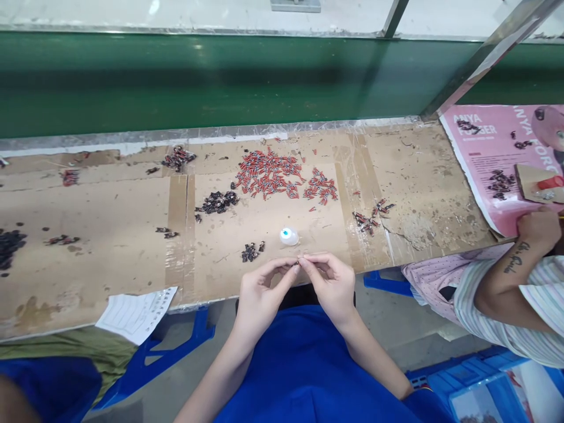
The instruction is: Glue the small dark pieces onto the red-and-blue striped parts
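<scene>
My left hand point(267, 286) and my right hand point(328, 284) meet fingertip to fingertip over the front edge of the cardboard-covered bench. Each pinches with thumb and forefinger; the tiny dark piece between them is mostly hidden, so its kind does not show. Just beyond my fingers stands a small translucent bottle point(289, 236) with a white and teal top. Small black parts point(250, 252) lie to its left, with a larger black heap point(219, 202) farther back. Behind the bottle spreads a pile of small red parts with metallic bits point(267, 172), with a smaller red cluster point(321, 187) beside it.
Dark-and-red pieces point(366, 222) lie to the right. A co-worker's tattooed forearm point(515, 264) rests by a pink printed sheet point(478, 153). White paper point(136, 314) overhangs the left front edge. A green belt point(198, 82) runs behind the bench; a blue crate point(484, 382) stands below right.
</scene>
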Demonstrator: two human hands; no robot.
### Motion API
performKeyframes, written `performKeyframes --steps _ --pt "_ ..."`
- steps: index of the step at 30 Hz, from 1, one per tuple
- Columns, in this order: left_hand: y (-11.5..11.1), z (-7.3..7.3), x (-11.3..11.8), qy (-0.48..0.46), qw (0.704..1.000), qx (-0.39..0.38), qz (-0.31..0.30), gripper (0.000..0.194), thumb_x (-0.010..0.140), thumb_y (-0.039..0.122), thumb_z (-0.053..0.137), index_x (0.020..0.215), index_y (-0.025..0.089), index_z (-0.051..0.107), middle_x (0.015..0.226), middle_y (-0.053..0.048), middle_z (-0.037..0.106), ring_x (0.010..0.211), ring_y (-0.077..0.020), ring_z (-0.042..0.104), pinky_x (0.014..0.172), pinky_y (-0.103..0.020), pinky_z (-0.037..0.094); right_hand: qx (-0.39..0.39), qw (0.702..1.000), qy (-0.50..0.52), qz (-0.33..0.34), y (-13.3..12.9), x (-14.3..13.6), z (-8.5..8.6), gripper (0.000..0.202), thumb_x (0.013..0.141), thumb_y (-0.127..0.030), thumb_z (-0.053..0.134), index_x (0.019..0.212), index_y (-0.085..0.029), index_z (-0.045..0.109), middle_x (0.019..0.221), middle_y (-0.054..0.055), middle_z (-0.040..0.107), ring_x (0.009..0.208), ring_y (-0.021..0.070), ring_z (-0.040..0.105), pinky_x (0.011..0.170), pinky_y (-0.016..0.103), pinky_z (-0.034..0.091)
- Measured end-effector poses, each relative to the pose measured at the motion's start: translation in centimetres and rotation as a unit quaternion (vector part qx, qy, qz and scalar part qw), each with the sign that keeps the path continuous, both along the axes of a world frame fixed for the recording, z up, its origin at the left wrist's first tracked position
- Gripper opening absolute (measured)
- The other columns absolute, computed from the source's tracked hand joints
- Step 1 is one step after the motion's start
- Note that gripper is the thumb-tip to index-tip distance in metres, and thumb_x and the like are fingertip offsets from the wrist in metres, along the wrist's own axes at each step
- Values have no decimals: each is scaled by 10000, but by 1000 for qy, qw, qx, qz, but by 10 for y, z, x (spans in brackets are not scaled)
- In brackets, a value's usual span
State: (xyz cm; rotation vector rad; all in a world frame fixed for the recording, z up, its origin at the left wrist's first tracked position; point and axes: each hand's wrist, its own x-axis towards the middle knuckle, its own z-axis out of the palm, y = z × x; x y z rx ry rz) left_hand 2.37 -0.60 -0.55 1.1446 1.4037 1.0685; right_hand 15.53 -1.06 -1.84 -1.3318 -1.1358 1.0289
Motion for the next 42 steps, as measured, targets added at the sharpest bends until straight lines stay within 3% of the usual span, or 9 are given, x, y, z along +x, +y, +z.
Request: performKeyframes --steps 11,15,19,25,28,31,34,38,42 --pt "-1 -4 4 -7 1000 4 -14 117 768 278 682 814 174 710 804 -52 752 784 -180 712 745 -266 579 -78 989 123 5 3 3 -1 120 731 -338 803 763 -235 751 794 26 789 751 213 758 730 350 648" --pt "-4 -11 13 -15 999 19 -38 137 832 296 648 897 178 672 893 -70 757 864 -193 725 801 -296 587 -7 999 23 -34 -3 2 -7 69 833 -298 714 851 -246 756 857 46 772 796 206 740 733 343 626" --pt "-7 -12 8 65 991 94 -64 435 827 323 704 1222 213 558 1098 -80 737 1032 -213 701 892 -354 575 42 989 -111 -88 8 33 -20 137 896 -326 636 892 -239 742 894 65 755 864 221 716 817 389 598" --pt "14 -24 -46 329 917 223 -24 196 924 199 518 972 238 704 1007 -63 753 1027 -242 660 960 -440 507 97 911 -342 -210 43 88 -33 206 924 -350 570 964 -233 735 1032 113 733 1063 288 641 965 539 517" --pt "31 -36 -67 378 892 231 -93 330 911 144 443 1007 275 730 1058 -62 758 1119 -281 613 977 -478 462 142 906 -379 -124 50 70 -31 240 857 -385 681 1050 -249 720 1139 120 713 1168 327 564 1040 594 449" --pt "41 -42 -74 415 863 233 -171 376 874 99 445 997 295 741 1056 -60 764 1100 -294 612 929 -470 439 147 926 -343 60 53 36 -31 437 750 -428 794 1136 -258 676 1214 109 687 1242 345 516 1086 589 419" --pt "44 -41 -74 450 840 237 -189 340 874 92 472 926 288 746 997 -66 769 987 -284 630 868 -447 413 110 935 -299 153 58 12 -33 353 775 -372 778 1075 -239 648 1307 117 639 1378 342 412 1138 579 369" --pt "47 -41 -70 475 828 242 -175 241 924 189 518 888 272 741 903 -70 761 897 -267 621 839 -423 386 59 964 -191 173 58 10 -35 297 809 -343 726 1034 -224 573 1258 121 670 1341 294 491 1103 515 421" --pt "48 -45 -58 476 826 258 -155 234 959 268 525 838 241 723 828 -56 744 854 -247 625 822 -398 382 -15 995 -28 94 49 18 -36 383 748 -482 733 977 -231 557 930 41 718 841 204 698 755 341 570"
